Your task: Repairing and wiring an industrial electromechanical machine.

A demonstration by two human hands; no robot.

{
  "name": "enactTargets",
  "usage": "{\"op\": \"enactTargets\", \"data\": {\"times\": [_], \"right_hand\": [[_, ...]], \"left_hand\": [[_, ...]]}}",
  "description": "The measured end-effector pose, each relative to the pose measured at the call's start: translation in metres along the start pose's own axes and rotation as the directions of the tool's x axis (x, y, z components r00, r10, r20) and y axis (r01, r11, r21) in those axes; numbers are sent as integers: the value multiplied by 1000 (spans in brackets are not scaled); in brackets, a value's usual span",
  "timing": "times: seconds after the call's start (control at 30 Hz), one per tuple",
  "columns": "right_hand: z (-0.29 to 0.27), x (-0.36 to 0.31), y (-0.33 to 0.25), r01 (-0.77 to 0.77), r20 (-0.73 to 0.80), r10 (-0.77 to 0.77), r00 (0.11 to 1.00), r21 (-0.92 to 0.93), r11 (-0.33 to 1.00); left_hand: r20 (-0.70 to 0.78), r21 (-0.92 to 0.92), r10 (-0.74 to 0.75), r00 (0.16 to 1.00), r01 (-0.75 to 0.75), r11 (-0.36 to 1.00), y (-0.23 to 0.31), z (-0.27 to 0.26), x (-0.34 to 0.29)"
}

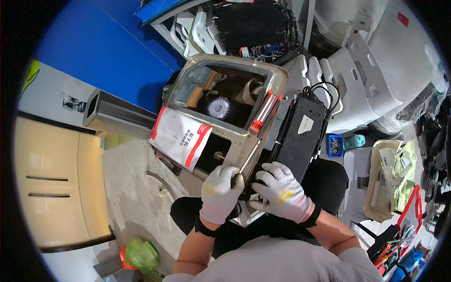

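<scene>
My left hand point(220, 193), in a white glove, is closed at the near edge of a worn metal-framed machine housing point(277, 74). A thin pale metal rod point(251, 156) extends up and right from its fingertips; its lower end is hidden. Beside it, my right hand point(283, 193), gloved too, has bent fingers spread over the near end of a black box point(300, 127) with cables. Small metal parts show under its palm. On the housing lie a red-and-white printed booklet point(181, 136) and a bundle of red-ended sticks point(266, 112).
A clear round disc point(219, 108) shows inside the housing window. At right are white plastic shells point(359, 89), a small blue bin of metal parts point(335, 145), a teal jar point(354, 142) and a beige tray of papers point(376, 188). A steel bin point(120, 115) stands left.
</scene>
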State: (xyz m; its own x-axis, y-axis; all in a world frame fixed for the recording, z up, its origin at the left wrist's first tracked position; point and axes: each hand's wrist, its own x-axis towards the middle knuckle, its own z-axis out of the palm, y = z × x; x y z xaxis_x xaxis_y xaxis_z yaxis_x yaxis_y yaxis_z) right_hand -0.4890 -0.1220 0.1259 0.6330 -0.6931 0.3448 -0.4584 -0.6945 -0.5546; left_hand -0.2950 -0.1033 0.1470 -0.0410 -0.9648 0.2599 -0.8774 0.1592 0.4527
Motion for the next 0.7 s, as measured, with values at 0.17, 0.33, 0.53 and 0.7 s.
{"op": "enactTargets", "data": {"times": [0.17, 0.33, 0.53, 0.7], "right_hand": [[-1, 0, 0, 5, -3, -5, 1000, 0, 1000], [-1, 2, 0, 21, -4, -22, 1000, -17, 1000], [-1, 3, -4, 20, 1, -20, 1000, -37, 999], [1, 3, -6, -10, -81, 7, 997, -37, 999]], "left_hand": [[-36, -286, -117, 993, 102, 953, -1, -17, -5], [24, -563, -186, 982, 167, 810, 0, -36, -22], [10, -898, -264, 964, 125, 422, 5, -36, -45], [54, -865, -260, 964, 175, 469, -2, -35, -57]]}}
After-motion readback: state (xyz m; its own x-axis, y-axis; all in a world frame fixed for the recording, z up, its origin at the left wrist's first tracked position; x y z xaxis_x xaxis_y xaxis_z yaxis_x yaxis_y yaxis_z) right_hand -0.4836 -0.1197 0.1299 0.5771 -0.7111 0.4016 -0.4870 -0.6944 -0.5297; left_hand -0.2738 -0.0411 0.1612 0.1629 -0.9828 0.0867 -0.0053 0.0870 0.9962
